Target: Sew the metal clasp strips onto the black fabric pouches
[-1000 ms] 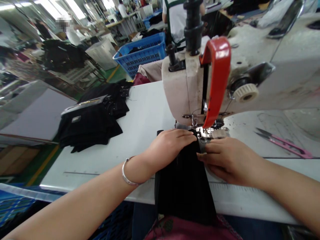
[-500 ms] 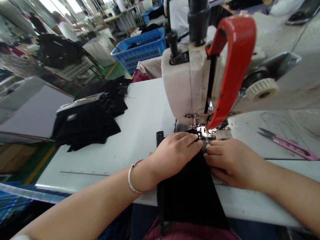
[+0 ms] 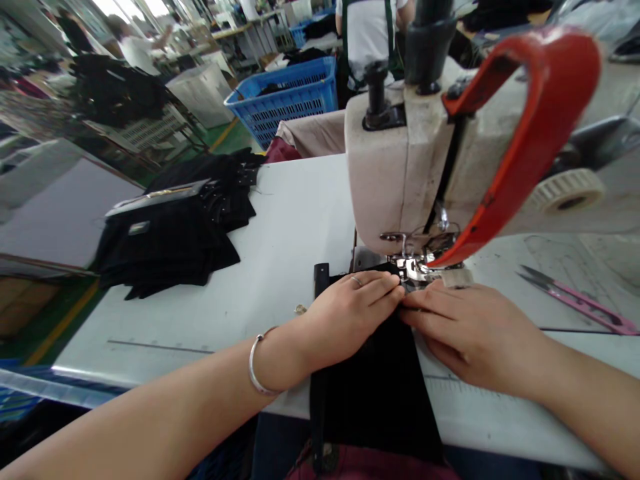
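Observation:
A piece of black fabric (image 3: 380, 393) runs from my lap up to the presser foot (image 3: 414, 269) of a sewing machine (image 3: 380, 167). My left hand (image 3: 350, 310) lies flat on the fabric, its fingers stretched out with the tips just short of the foot. It wears a ring, and a silver bangle circles the wrist. At the fabric's right edge my right hand (image 3: 460, 327) is closed, thumb hidden, fingertips gripping the edge beside the left fingertips. A narrow black strip (image 3: 320, 373) lies along the fabric's left side.
A stack of black cut pieces (image 3: 175, 233) lies on the left of the white table (image 3: 295, 220). Pink-handled thread snips (image 3: 575, 300) rest at the right. A red curved guard (image 3: 540, 147) fronts the machine head. Beyond are a blue crate (image 3: 285, 100) and a person (image 3: 369, 40).
My right hand has shifted left, its fingertips now against those of my left hand at the fabric edge. The left hand stays nearly in place. The view has shifted slightly.

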The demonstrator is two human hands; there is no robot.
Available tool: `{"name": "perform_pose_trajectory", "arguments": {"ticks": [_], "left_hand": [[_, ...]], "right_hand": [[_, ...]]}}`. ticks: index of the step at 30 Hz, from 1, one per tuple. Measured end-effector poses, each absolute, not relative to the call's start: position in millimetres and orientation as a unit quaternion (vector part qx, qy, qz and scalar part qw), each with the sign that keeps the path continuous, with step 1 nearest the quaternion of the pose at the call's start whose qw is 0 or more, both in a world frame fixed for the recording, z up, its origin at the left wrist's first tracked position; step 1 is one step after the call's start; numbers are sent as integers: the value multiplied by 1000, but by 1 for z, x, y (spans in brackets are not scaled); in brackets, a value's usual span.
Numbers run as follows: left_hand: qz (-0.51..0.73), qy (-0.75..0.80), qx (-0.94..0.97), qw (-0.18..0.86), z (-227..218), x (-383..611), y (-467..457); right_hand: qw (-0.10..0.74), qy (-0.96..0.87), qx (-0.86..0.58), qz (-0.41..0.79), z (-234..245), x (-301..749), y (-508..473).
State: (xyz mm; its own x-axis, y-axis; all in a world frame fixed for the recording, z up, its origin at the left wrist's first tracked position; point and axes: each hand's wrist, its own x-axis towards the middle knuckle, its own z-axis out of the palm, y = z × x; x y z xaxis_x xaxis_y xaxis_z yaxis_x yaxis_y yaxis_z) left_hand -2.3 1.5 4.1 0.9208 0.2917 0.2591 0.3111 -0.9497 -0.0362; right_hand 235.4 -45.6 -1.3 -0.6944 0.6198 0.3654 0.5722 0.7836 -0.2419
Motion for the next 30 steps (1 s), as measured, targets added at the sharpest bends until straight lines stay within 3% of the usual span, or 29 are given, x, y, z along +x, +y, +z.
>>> {"name": "perform_pose_trajectory", "arguments": {"ticks": [10, 15, 19, 23, 30], "left_hand": [[-104, -149, -982, 43, 3, 1, 32], [-58, -178, -982, 25, 27, 5, 1], [-69, -220, -969, -94, 40, 0, -70], [-186, -262, -931, -174, 26, -7, -104], [-273, -362, -850, -268, 11, -9, -101]], "right_hand": [[227, -910, -347, 13, 1, 228, -40], [213, -907, -353, 85, 9, 238, -38], [184, -894, -364, 183, 22, 248, -63], [198, -858, -388, 273, 20, 241, -106], [276, -854, -420, 129, -16, 217, -139]]}}
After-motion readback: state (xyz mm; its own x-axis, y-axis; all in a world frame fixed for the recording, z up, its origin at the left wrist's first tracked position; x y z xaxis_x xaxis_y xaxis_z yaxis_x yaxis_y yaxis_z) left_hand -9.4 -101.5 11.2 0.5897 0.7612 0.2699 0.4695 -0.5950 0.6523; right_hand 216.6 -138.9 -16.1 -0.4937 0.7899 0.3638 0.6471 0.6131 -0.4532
